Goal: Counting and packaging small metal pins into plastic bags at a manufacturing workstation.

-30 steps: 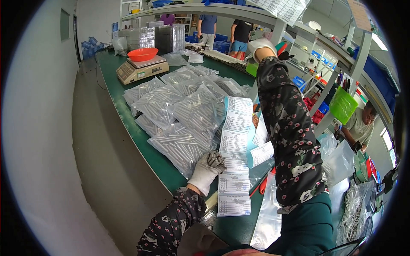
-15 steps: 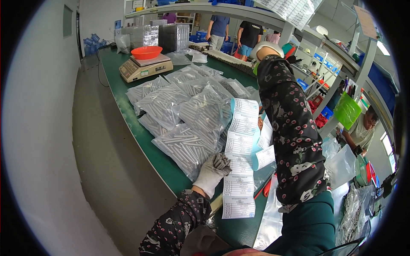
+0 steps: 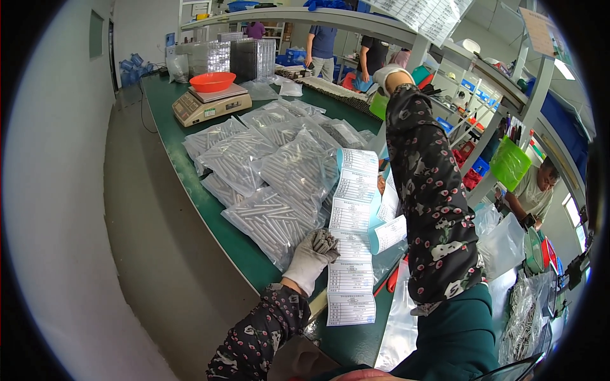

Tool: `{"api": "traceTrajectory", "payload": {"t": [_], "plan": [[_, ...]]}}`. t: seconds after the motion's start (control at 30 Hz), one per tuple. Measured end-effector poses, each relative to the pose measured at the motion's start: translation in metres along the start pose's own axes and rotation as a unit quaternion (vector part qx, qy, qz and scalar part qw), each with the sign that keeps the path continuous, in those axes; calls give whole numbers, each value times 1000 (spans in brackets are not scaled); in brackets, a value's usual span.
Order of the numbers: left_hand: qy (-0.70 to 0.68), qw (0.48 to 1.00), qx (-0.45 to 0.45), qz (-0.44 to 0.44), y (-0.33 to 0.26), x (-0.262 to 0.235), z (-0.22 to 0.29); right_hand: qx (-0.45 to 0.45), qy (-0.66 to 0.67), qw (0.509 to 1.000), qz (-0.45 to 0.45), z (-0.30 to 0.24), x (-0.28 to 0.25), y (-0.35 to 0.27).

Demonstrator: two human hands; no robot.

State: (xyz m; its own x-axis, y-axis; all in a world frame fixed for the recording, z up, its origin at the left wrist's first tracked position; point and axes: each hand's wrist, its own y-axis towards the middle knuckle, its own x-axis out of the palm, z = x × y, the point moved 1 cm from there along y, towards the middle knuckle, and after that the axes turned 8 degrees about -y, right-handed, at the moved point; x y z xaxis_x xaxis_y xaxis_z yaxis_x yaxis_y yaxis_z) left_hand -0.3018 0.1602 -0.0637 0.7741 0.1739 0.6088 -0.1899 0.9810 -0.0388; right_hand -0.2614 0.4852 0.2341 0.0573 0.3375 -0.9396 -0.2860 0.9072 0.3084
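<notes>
My left hand [image 3: 309, 259], in a white glove with greyed fingertips, is curled closed against the left edge of a long strip of printed labels [image 3: 352, 247]. What its fingers hold, if anything, cannot be made out. Just beyond it lies a clear plastic bag of metal rods [image 3: 270, 222], one of several piled on the bench. My right arm stretches far forward and up, and my gloved right hand [image 3: 389, 77] is at the shelf post, close to a green holder [image 3: 379, 105]. Its fingers are mostly hidden.
A weighing scale [image 3: 210, 106] carries a red bowl [image 3: 212, 81] on the green bench [image 3: 181, 166]. Stacked clear trays [image 3: 253, 58] stand behind. A shelf beam [image 3: 286, 13] crosses overhead. Red-handled pliers [image 3: 393, 279] lie beside the labels. A co-worker [image 3: 539, 190] is at the right.
My right hand has shifted slightly left and down at the shelf post, and more of the green holder shows. My left hand stays at the label strip. The whole view has shifted slightly.
</notes>
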Motion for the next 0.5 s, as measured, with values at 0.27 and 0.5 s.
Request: {"api": "traceTrajectory", "payload": {"t": [0.27,0.5], "plan": [[4,1000,3,1,4,0,4,126,70,979,147,-21,-27,-47],[-27,999,2,22,-1,14,11,-61,545,755,358,-6,-68,-82]]}}
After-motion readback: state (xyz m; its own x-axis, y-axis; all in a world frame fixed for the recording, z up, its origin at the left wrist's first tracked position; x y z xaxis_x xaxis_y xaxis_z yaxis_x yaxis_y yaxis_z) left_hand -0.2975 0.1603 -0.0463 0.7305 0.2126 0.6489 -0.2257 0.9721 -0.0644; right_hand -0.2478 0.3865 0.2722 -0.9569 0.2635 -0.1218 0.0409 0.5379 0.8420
